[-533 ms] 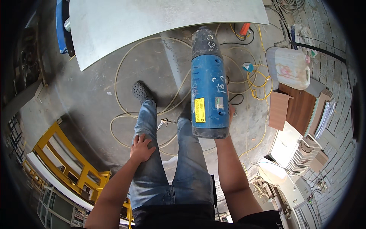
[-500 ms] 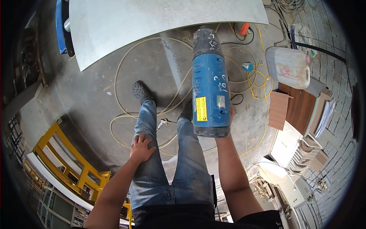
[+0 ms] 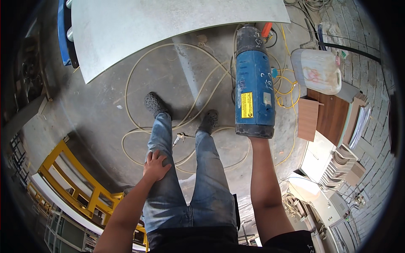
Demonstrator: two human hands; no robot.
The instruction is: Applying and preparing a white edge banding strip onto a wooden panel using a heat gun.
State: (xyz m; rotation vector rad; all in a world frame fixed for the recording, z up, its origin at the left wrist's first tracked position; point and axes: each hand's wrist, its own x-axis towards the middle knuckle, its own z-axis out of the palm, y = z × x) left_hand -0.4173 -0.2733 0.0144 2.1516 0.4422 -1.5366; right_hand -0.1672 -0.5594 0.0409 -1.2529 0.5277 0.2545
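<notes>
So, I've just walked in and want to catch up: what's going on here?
A person's left hand rests on faded blue denim jeans, at the left leg. The bare right forearm reaches up behind a blue, cylindrical power tool with black ends, which hides the right hand. The tool's nose points toward the edge of a pale grey flat sheet; contact isn't clear.

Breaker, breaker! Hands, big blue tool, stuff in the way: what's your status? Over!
Left hand open on jeans. Right hand hidden behind blue power tool, which points away. Possible snag: hose looped near shoes.
</notes>
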